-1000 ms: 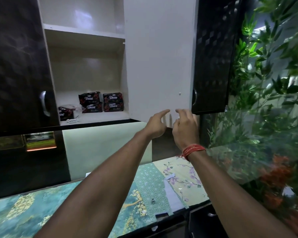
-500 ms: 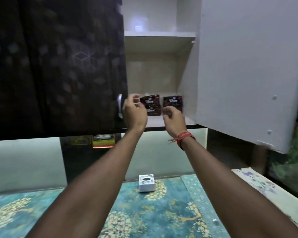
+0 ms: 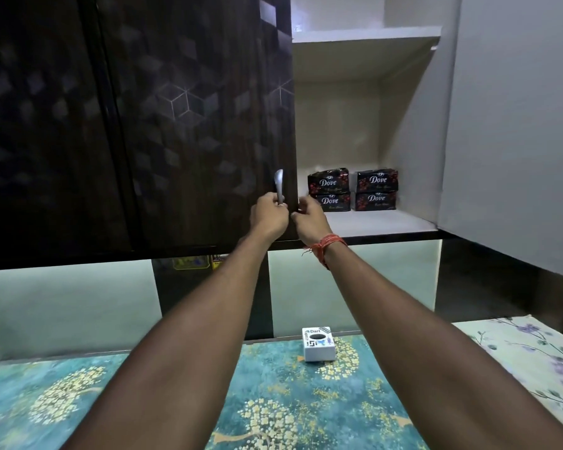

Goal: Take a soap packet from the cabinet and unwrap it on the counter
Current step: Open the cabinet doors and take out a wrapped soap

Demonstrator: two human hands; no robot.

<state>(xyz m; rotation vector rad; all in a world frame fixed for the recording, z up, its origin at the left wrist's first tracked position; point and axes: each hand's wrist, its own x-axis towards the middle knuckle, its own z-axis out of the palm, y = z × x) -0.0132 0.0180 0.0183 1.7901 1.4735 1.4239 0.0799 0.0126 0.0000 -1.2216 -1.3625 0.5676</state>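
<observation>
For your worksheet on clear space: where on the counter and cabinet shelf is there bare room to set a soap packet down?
The counter is bare all around the small white box. On the shelf, the strip in front of the soap packets is free. It is crowded at the shelf's left, where both hands meet: left hand, right hand.

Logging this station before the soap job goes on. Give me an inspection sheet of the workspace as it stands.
Surface: counter with teal floral covering; a pale floral sheet lies at the right.
Job's things: four dark Dove soap packets, two stacks of two, on the lower cabinet shelf; none taken yet.
Clutter: small white box on the counter near the back wall.
Hands: left hand closed on the silver handle of the dark door; right hand at that door's edge, holding no packet.
Cables: nothing seen.
Surroundings: white door swung open at right; upper shelf shows nothing on it; red thread band on right wrist.
</observation>
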